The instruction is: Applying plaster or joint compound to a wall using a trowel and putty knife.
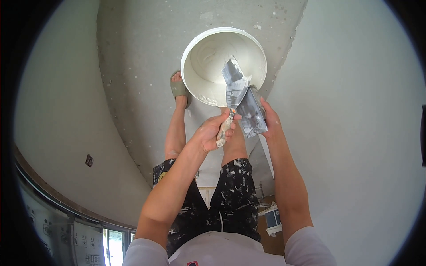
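My left hand (214, 132) is closed around the stained handle of a putty knife (235, 84), whose wide metal blade, smeared with white compound, tilts over the white bucket (197, 66). My right hand (271, 119) grips a flat steel trowel (250, 116) to the right of the knife, its upper end at the bucket's near right rim. The two tools appear to touch near the rim. White compound coats the inside of the bucket and lies along the upper part of the knife blade.
A grey, speckled floor (133, 44) lies around the bucket and my sandalled foot (176, 86). Pale walls rise left and right (346, 111), curved by the lens. A window (114, 246) shows at lower left, and a blue and white object (273, 218) sits behind my right leg.
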The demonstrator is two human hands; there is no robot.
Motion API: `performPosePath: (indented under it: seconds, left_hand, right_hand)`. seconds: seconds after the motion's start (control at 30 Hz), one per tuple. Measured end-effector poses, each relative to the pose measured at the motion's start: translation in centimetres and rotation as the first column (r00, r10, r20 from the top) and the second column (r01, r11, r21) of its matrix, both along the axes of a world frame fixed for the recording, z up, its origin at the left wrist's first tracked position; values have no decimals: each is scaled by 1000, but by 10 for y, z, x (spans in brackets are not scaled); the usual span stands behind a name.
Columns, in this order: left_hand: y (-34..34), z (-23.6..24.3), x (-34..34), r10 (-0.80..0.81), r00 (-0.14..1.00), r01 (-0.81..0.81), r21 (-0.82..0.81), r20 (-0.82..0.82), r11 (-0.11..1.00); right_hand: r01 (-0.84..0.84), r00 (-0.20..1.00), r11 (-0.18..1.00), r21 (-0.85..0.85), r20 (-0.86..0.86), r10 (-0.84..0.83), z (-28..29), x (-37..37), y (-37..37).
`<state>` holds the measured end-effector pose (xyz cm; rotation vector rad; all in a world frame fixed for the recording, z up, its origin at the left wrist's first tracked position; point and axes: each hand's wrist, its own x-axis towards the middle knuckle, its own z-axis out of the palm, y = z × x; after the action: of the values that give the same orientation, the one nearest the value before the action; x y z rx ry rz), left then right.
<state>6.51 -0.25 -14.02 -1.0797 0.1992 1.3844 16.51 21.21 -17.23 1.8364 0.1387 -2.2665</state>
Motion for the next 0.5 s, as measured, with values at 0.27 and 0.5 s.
performPosePath:
  seconds: [0.27, 0.5]
  left_hand:
    - [1, -24, -55, -375, 821, 172, -441, -430, 881]
    - [-9, -7, -27, -602, 668, 278, -604, -438, 747]
  right_hand:
    - [-733, 590, 351, 583, 287, 755, 61, -13, -21]
    - [-634, 506, -79, 769, 490, 710, 50, -24, -49]
